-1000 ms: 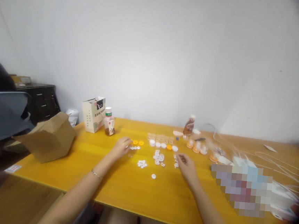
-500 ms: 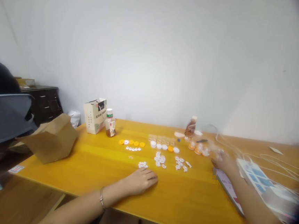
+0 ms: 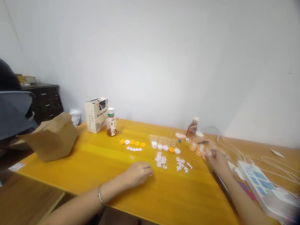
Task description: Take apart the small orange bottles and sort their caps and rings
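My left hand (image 3: pixel 138 174) rests palm down on the yellow wooden table (image 3: pixel 184 196), its fingers curled, just below the white lacy plastic pieces (image 3: pixel 161 159). Whether it holds anything is hidden. My right hand (image 3: pixel 216 164) is blurred beside a group of clear parts on orange bases (image 3: pixel 198 149). Further left stand a row of white and orange caps (image 3: pixel 165 147), clear cups (image 3: pixel 162 140), and yellow discs (image 3: pixel 133 143) with tiny white pieces below them. A second cluster of lacy pieces (image 3: pixel 181 164) lies between my hands.
A printed paper bag (image 3: pixel 95 114) and a capped bottle (image 3: pixel 111 123) stand at the far left, beside a crumpled brown paper bag (image 3: pixel 52 137). A brown bottle (image 3: pixel 192 128) stands at the back. White cables and a blue-patterned white pack (image 3: pixel 264 185) lie at the right. A grey chair (image 3: pixel 5 114) stands left.
My left hand has slid up and left, and the small white cluster near it no longer shows. My right hand has moved left toward the orange-based parts. The lacy pieces have not moved.
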A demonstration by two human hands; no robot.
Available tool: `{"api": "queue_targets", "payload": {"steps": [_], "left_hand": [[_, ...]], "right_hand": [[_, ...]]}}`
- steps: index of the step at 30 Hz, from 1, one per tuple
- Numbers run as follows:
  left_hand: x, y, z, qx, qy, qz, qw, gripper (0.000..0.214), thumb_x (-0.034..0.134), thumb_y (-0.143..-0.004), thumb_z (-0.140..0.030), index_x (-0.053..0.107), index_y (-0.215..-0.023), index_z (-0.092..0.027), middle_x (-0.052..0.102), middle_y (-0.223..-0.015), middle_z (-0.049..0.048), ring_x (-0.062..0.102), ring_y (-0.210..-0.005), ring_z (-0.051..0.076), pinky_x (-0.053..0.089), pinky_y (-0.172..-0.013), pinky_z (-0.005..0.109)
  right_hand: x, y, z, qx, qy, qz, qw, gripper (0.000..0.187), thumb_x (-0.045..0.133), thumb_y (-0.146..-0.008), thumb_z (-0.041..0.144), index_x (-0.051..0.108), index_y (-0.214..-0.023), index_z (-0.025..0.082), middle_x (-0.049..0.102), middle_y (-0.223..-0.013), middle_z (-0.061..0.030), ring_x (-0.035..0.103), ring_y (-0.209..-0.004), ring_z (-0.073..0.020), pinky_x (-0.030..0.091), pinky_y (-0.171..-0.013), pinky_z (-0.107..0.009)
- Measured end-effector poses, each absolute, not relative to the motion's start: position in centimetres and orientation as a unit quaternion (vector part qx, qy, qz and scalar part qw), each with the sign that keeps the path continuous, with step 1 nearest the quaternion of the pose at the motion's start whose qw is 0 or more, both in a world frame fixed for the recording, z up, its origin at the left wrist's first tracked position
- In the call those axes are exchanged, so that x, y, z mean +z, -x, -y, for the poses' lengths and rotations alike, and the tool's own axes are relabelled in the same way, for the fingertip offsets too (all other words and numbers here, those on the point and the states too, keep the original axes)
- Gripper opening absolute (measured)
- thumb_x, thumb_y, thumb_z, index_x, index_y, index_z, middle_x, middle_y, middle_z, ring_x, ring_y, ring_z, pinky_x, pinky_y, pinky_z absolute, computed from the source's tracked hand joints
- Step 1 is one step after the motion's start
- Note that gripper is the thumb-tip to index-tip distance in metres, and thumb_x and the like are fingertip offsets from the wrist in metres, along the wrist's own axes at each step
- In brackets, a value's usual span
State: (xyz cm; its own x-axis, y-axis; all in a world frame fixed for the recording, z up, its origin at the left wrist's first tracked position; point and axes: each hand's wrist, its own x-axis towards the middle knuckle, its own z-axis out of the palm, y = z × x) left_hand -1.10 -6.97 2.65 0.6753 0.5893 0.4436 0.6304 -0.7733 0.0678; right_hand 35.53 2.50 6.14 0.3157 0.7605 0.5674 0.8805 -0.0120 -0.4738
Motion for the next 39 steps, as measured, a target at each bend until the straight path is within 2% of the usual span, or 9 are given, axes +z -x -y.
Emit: {"api": "queue_targets", "payload": {"steps": [2, 5, 12, 20, 26, 29, 32, 35, 39], "left_hand": [[3.5, 3.3, 5.8, -0.269, 0.883, 0.384, 0.029, 0.018, 0.039, -0.086, -0.018, 0.057, -0.085, -0.017, 0.058, -0.083, 0.0046, 0.053, -0.078, 0.015, 0.040, -0.072, 0.023], [4.5, 7.1, 3.6, -0.300, 0.822, 0.484, -0.006, 0.017, 0.041, -0.085, -0.019, 0.058, -0.085, -0.017, 0.059, -0.086, 0.0045, 0.054, -0.079, 0.015, 0.040, -0.072, 0.024], [4.1, 11.4, -0.5, -0.232, 0.737, 0.633, -0.041, 0.015, 0.049, -0.075, -0.018, 0.061, -0.085, -0.017, 0.063, -0.088, 0.0045, 0.056, -0.079, 0.017, 0.040, -0.069, 0.024], [3.3, 11.2, -1.3, -0.228, 0.731, 0.641, -0.048, 0.013, 0.053, -0.071, -0.018, 0.062, -0.081, -0.016, 0.064, -0.083, 0.0046, 0.058, -0.075, 0.017, 0.039, -0.063, 0.022], [4.6, 9.6, 0.8, -0.267, 0.738, 0.619, -0.029, 0.018, 0.050, -0.077, -0.025, 0.060, -0.091, -0.016, 0.061, -0.094, 0.0066, 0.056, -0.083, 0.017, 0.040, -0.074, 0.025], [5.1, 6.6, 4.0, -0.264, 0.836, 0.471, -0.097, 0.023, 0.051, -0.079, -0.036, 0.060, -0.089, -0.017, 0.061, -0.086, 0.0036, 0.056, -0.079, 0.015, 0.041, -0.072, 0.023], [4.7, 2.9, 7.0, -0.206, 0.890, 0.388, -0.125, 0.043, 0.060, -0.068, -0.051, 0.057, -0.095, -0.019, 0.060, -0.089, 0.0038, 0.055, -0.080, 0.018, 0.041, -0.070, 0.025], [3.7, 0.0, 8.2, -0.177, 0.889, 0.409, -0.101, 0.050, 0.061, -0.062, -0.058, 0.057, -0.090, -0.017, 0.058, -0.087, 0.0061, 0.054, -0.081, 0.021, 0.041, -0.068, 0.027], [2.3, -1.7, 7.6, -0.187, 0.862, 0.463, -0.089, 0.039, 0.061, -0.066, -0.051, 0.055, -0.083, -0.016, 0.056, -0.084, 0.0054, 0.053, -0.078, 0.020, 0.040, -0.068, 0.027]], "right_hand": [[6.2, -33.3, -0.7, 0.024, 0.631, 0.667, 0.395, 0.030, 0.057, -0.070, 0.032, 0.052, -0.094, 0.015, 0.063, -0.078, -0.0073, 0.059, -0.069, -0.0183, 0.043, -0.064, -0.027], [6.0, -29.0, 2.8, 0.155, 0.527, 0.748, 0.371, 0.035, 0.053, -0.072, 0.040, 0.048, -0.098, 0.017, 0.062, -0.081, -0.0055, 0.058, -0.074, -0.0204, 0.045, -0.069, -0.031], [3.7, -21.2, 7.3, 0.300, 0.408, 0.808, 0.302, 0.032, 0.057, -0.073, 0.032, 0.049, -0.103, 0.022, 0.060, -0.088, -0.0023, 0.056, -0.082, -0.0184, 0.043, -0.077, -0.030], [2.9, -19.5, 7.0, 0.347, 0.381, 0.805, 0.295, 0.023, 0.061, -0.069, 0.026, 0.051, -0.090, 0.021, 0.058, -0.080, 0.0000, 0.054, -0.073, -0.0151, 0.043, -0.070, -0.027], [2.9, -19.2, 6.7, 0.425, 0.349, 0.776, 0.310, 0.021, 0.065, -0.067, 0.027, 0.047, -0.077, 0.021, 0.056, -0.071, 0.0023, 0.053, -0.068, -0.0140, 0.043, -0.065, -0.027], [2.3, -19.2, 6.4, 0.442, 0.342, 0.763, 0.323, 0.024, 0.065, -0.067, 0.029, 0.046, -0.078, 0.021, 0.052, -0.069, 0.0037, 0.050, -0.063, -0.0123, 0.041, -0.061, -0.025], [1.8, -19.2, 6.1, 0.433, 0.358, 0.763, 0.321, 0.027, 0.066, -0.067, 0.030, 0.046, -0.082, 0.021, 0.047, -0.064, 0.0057, 0.044, -0.057, -0.0100, 0.037, -0.055, -0.022], [1.6, -19.3, 6.2, 0.424, 0.358, 0.770, 0.314, 0.027, 0.065, -0.069, 0.032, 0.046, -0.083, 0.021, 0.045, -0.065, 0.0061, 0.040, -0.055, -0.0090, 0.035, -0.053, -0.021], [1.8, -19.3, 6.4, 0.412, 0.349, 0.779, 0.318, 0.024, 0.062, -0.072, 0.035, 0.046, -0.085, 0.021, 0.045, -0.066, 0.0053, 0.041, -0.057, -0.0096, 0.034, -0.054, -0.021]]}}
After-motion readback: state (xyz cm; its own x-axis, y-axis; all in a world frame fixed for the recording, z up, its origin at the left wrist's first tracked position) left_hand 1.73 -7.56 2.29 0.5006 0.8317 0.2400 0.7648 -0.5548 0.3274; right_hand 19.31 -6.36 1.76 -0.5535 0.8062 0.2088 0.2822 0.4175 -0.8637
